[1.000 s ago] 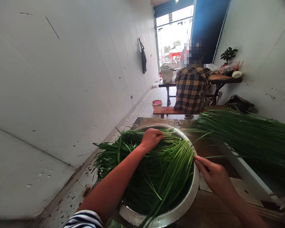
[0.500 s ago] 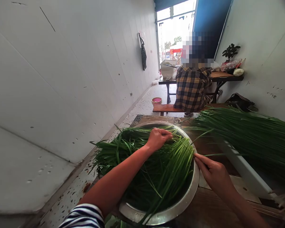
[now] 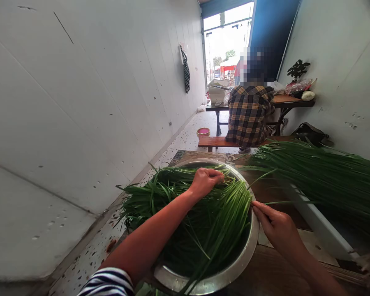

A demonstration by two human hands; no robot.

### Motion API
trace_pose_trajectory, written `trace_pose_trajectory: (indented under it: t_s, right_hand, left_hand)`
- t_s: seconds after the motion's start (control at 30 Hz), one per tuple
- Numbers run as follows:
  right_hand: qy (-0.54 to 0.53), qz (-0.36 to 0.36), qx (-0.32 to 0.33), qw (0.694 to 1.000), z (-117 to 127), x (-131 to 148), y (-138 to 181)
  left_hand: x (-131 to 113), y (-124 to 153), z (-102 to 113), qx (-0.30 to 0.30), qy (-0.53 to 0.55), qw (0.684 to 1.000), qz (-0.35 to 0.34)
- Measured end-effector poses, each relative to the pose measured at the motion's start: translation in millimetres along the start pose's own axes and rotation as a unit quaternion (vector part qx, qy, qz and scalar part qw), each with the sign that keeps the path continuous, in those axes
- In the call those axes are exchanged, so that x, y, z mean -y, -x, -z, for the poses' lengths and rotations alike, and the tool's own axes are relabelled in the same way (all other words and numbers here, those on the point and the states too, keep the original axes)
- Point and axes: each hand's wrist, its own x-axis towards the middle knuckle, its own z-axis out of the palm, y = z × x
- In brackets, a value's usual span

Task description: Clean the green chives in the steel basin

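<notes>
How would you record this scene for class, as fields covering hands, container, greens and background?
Left hand: bunched at the greens; grip unclear
Right hand: at the right rim of the basin, near the greens' ends; grip unclear
Basin: round, metal
Greens: long, leafy, overhanging the basin's left side
Right: second pile of greens
Background: person in plaid, seated on a bench

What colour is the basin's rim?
The basin's rim is shiny silver-grey, showing best in the head view, toward the lower right.

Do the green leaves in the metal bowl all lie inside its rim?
No, many of the leaves stick out past the left side of the bowl.
</notes>
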Motion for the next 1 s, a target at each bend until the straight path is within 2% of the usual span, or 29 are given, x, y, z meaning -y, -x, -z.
trace_pose_trajectory:
  t_s: [0.37, 0.57, 1.0]
  right_hand:
    - [0.013, 0.006, 0.002, 1.000, -1.6, -1.5, 0.0]
    - [0.022, 0.014, 0.002, 1.000, -1.6, -3.3, 0.2]
    - [0.006, 0.002, -0.010, 1.000, -1.4, -0.2, -0.3]
  left_hand:
    - [0.4, 1.1, -1.7, -0.009, -0.006, 1.000, -0.009]
    - [-1.6, 0.0, -3.0, -0.022, -0.019, 1.000, 0.012]
    - [3.5, -0.7, -3.1, -0.024, -0.031, 0.999, -0.010]
